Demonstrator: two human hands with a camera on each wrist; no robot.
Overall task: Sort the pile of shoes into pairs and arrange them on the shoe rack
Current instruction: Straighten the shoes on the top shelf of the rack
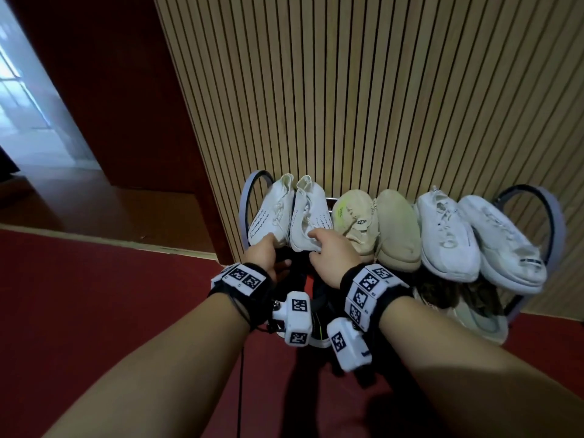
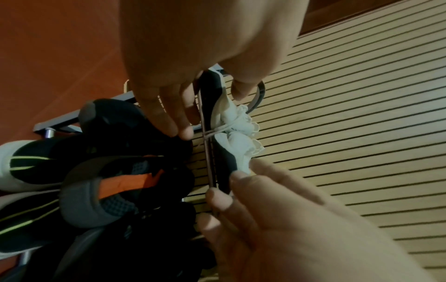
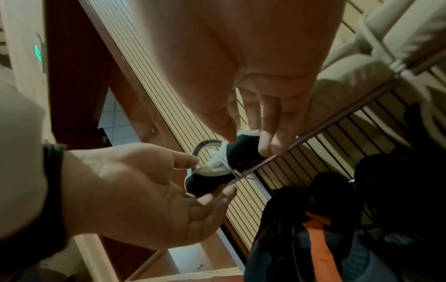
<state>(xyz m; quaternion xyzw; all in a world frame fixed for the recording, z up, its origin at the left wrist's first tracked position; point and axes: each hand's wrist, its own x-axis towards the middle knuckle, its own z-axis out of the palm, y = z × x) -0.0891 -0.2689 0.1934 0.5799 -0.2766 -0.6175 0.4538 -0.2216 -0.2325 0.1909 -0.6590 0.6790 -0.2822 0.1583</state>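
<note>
Reaching out over the red carpet floor (image 1: 94, 311), two bare arms wear black wrist bands with white checkered blocks (image 1: 369, 289). The left hand (image 1: 264, 254) holds the toe of the left white knit sneaker (image 1: 271, 213), thumb on top and fingers (image 2: 169, 114) curled under its dark sole. The right hand (image 1: 330, 257) holds the toe of the right white knit sneaker (image 1: 311, 213) the same way. Both shoes sit side by side at the left end of the top shelf of the grey metal shoe rack (image 1: 557, 222). Next along are two tan slip-on shoes (image 1: 376, 226), then two white lace-up sneakers (image 1: 474, 235). Dark shoes with an orange strap (image 2: 125, 181) sit on the shelf below. Behind stands the striped wooden wall (image 1: 379, 90).
</note>
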